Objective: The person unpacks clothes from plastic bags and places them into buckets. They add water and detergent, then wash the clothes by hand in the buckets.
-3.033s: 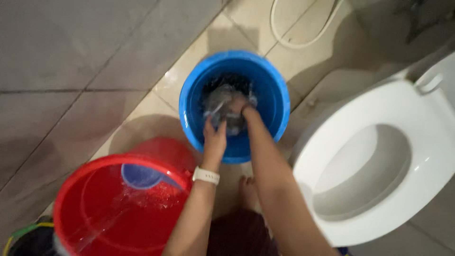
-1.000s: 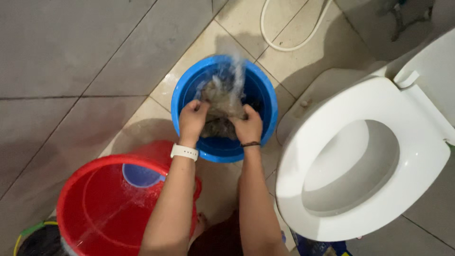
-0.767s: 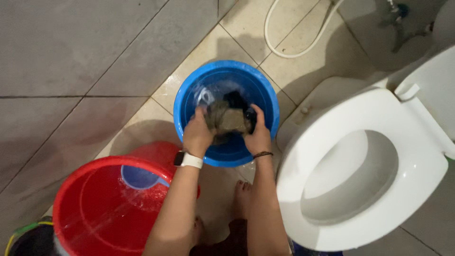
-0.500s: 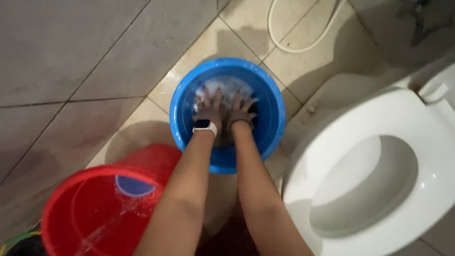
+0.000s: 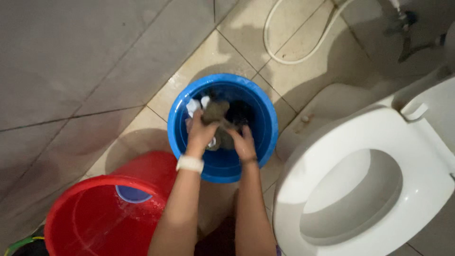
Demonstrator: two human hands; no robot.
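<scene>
Now, left hand: the left hand [image 5: 201,133] is clamped on the top of a wet grey-brown cloth [image 5: 215,114], lifting that end above the water so the rest hangs down and drains inside the bucket.
Right hand: the right hand [image 5: 245,144] is closed on the lower part of the same cloth, just right of the left hand, knuckles up, gripping the hanging fabric.
Cloth: held between both hands over the middle of the blue bucket [image 5: 189,156]; pale bits of fabric show at its far-left edge.
Arms: both forearms reach forward and down, nearly parallel; a white wristband [image 5: 189,164] sits on the left wrist.
Red bucket: near-left [image 5: 76,189], water inside, blue scoop [image 5: 131,194] at its far rim.
Toilet: white seat [image 5: 332,161] at right.
Hose: pale loop [image 5: 275,47] on the far floor tiles.
</scene>
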